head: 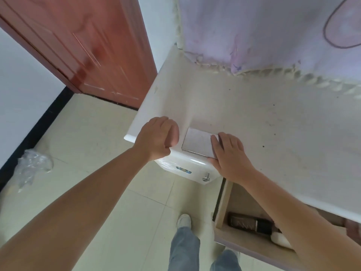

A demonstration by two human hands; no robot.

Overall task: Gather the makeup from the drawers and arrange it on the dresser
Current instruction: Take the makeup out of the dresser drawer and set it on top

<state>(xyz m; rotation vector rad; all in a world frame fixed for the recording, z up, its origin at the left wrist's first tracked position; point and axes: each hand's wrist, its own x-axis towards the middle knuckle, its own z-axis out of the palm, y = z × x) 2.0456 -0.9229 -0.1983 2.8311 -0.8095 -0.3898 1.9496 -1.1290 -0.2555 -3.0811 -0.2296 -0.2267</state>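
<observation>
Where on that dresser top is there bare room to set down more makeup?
The dresser top is bare between the lilac cloth at the back and its front edge, right of the right hand. It is crowded only at the left corner, where the flat case lies between both hands.
</observation>
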